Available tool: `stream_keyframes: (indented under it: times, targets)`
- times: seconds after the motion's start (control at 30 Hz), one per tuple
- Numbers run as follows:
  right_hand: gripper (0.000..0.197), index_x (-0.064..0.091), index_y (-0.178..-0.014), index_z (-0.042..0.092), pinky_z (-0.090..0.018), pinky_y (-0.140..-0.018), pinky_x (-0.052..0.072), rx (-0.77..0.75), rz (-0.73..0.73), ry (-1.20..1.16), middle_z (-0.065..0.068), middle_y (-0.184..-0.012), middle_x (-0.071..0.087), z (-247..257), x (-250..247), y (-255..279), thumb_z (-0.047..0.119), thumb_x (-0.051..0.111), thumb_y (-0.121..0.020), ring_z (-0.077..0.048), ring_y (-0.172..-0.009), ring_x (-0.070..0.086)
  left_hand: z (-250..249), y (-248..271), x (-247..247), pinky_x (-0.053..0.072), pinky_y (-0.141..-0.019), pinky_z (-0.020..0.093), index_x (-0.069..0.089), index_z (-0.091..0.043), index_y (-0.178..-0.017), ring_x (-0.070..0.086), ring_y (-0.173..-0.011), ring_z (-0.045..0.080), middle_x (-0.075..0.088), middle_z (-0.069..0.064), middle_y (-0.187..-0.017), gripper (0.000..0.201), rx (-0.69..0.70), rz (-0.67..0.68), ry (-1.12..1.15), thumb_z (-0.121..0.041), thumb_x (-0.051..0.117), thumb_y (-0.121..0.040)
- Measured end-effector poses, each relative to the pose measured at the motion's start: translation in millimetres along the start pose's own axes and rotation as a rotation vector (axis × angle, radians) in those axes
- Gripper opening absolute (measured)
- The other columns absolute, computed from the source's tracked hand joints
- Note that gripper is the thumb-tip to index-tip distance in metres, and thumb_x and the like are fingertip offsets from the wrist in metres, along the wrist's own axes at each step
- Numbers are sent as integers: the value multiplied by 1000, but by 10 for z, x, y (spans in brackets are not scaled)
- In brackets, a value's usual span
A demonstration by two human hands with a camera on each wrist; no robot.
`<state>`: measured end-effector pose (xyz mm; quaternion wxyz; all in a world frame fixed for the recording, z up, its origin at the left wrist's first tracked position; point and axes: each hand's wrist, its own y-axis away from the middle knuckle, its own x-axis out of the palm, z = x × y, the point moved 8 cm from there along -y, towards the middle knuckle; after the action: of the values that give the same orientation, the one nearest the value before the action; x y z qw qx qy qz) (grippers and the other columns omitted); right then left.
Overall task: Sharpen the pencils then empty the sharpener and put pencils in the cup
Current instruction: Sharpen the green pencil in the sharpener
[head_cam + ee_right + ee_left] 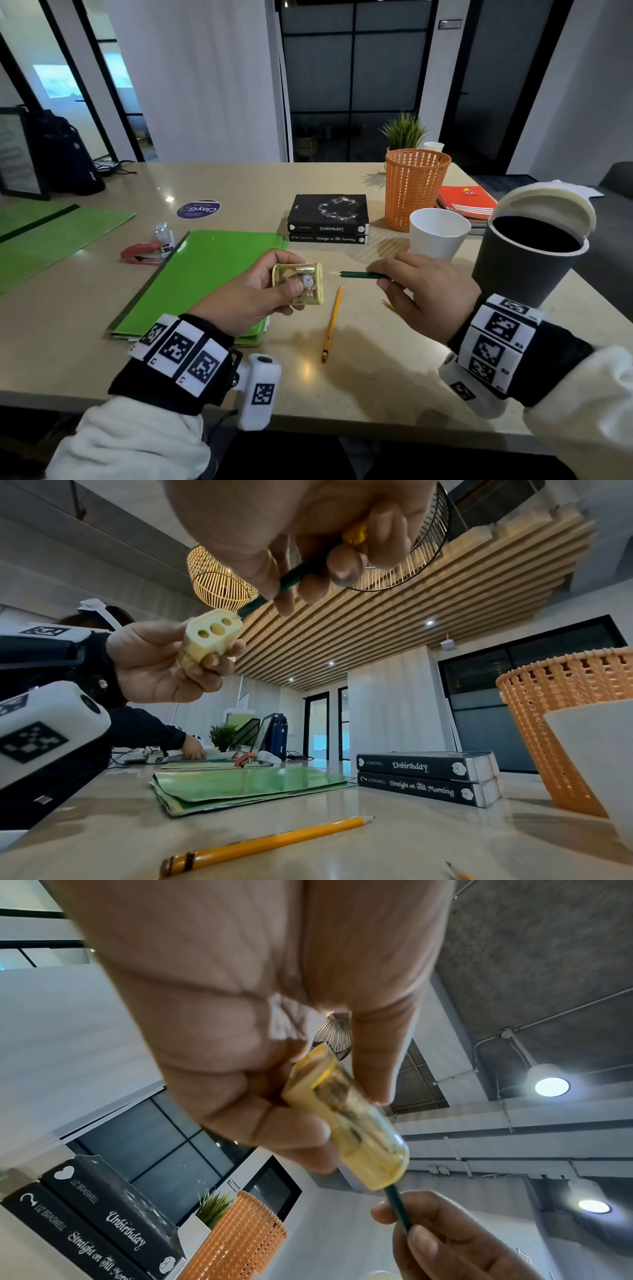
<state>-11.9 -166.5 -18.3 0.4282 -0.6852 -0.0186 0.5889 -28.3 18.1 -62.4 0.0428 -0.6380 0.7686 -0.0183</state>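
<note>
My left hand [279, 278] grips a small yellow sharpener [303, 283] above the table, its clear body showing shavings and a cartoon sticker. Its end face has three holes [215, 628]. My right hand [385, 278] pinches a dark green pencil [358, 274] and points its tip at the sharpener's hole face, right at one hole [236, 615]. A yellow pencil [332, 322] lies on the table between my hands. The tip of another yellow pencil [388, 304] shows under my right hand. A white paper cup [438, 233] stands upright behind my right hand.
A black bin [527, 267] with its lid open stands at the right edge. An orange mesh basket [416, 185], two stacked black books [329, 219], a green folder [212, 274] and a red stapler [142, 255] sit on the beige table [376, 370].
</note>
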Motion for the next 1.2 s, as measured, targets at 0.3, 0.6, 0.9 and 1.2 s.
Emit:
stream_keyframes:
  times: [0.3, 0.6, 0.9, 1.2]
  targets:
    - [32, 63, -93, 19, -26, -43, 44, 36, 29, 21, 5, -72, 61, 24, 6, -51, 33, 35, -87, -19, -60, 61, 12, -86, 85, 49, -61, 20, 49, -21, -102, 62, -69, 11, 66, -5, -81, 52, -15, 16, -77, -42, 67, -59]
    - [32, 66, -87, 18, -25, -47, 43, 75, 27, 62, 3, -69, 61, -268, 66, -277, 33, 38, -86, -22, -61, 62, -51, -584, 109, 47, -62, 22, 48, -24, -101, 59, -66, 8, 62, -1, -82, 40, -52, 112, -209, -43, 62, -68]
    - [15, 58, -89, 23, -24, -41, 32, 346, 71, -55, 8, -59, 59, -1026, 461, -755, 33, 49, -82, -17, -51, 54, -51, -1715, -244, 40, -50, 19, 55, -29, -93, 50, -54, 9, 61, -9, -67, 21, -112, 85, -238, -33, 54, -73]
    - [12, 57, -88, 24, -32, -53, 41, 443, 244, -132, 10, -67, 51, -1386, 797, -955, 33, 49, -91, -19, -66, 54, 179, -2063, -377, 37, -52, 24, 55, -34, -86, 47, -51, 8, 56, -7, -67, 24, -203, 41, -272, -51, 62, -70]
